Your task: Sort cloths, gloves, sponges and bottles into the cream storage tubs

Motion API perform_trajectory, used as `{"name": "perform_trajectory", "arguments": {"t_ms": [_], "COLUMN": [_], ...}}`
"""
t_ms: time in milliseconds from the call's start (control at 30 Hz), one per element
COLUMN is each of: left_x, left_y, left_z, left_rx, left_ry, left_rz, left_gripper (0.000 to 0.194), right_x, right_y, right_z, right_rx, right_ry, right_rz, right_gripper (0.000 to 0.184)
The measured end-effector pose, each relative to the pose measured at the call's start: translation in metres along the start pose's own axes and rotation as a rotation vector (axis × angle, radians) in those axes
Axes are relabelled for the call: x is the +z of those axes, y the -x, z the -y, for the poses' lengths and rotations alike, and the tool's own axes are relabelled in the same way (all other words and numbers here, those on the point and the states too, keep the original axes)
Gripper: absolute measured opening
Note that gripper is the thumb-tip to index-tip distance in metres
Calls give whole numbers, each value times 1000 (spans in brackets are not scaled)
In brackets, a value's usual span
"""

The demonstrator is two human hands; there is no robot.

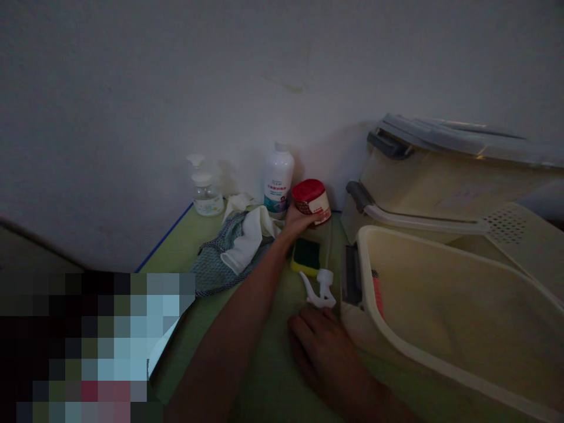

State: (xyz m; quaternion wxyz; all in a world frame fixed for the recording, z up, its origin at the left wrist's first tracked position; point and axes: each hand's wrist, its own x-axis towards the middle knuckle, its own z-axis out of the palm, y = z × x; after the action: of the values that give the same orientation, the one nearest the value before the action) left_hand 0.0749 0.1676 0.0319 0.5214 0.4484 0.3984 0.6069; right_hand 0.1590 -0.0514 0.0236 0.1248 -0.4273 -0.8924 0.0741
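My left hand [296,222] reaches far forward and grips a small jar with a red lid [312,201], tilted on its side near the wall. My right hand [319,346] rests palm down on the green table [264,364], fingers together, right behind a white spray trigger head [321,289]. A yellow-green sponge [306,256] lies between the two hands. A white bottle [278,177] stands just left of the jar.
A clear pump bottle [205,191] stands at the wall. White and grey-green cloths [233,249] lie left of my arm. Cream plastic bins [440,176] and an open tub [440,305] fill the right side. A blurred patch covers the lower left.
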Motion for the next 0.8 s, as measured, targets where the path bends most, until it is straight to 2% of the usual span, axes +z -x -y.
{"name": "perform_trajectory", "arguments": {"t_ms": [133, 333, 500, 667, 800], "left_x": [3, 7, 5, 0, -11], "left_y": [-1, 11, 26, 65, 111], "left_z": [-11, -23, -48, -79, -95], "left_rx": [17, 44, 40, -4, -189], "left_ry": [75, 150, 236, 300, 459], "left_rz": [-60, -99, -90, -25, -10], "left_gripper": [51, 48, 44, 33, 24], "right_x": [-1, 0, -3, -6, -9], "right_y": [-1, -4, -5, -6, -7], "right_z": [0, -2, -2, 0, 2], "right_rx": [-16, -40, -44, -40, -37], "right_ry": [2, 25, 63, 67, 66], "right_rz": [-3, 4, 20, 34, 33], "right_gripper": [10, 9, 7, 8, 11]}}
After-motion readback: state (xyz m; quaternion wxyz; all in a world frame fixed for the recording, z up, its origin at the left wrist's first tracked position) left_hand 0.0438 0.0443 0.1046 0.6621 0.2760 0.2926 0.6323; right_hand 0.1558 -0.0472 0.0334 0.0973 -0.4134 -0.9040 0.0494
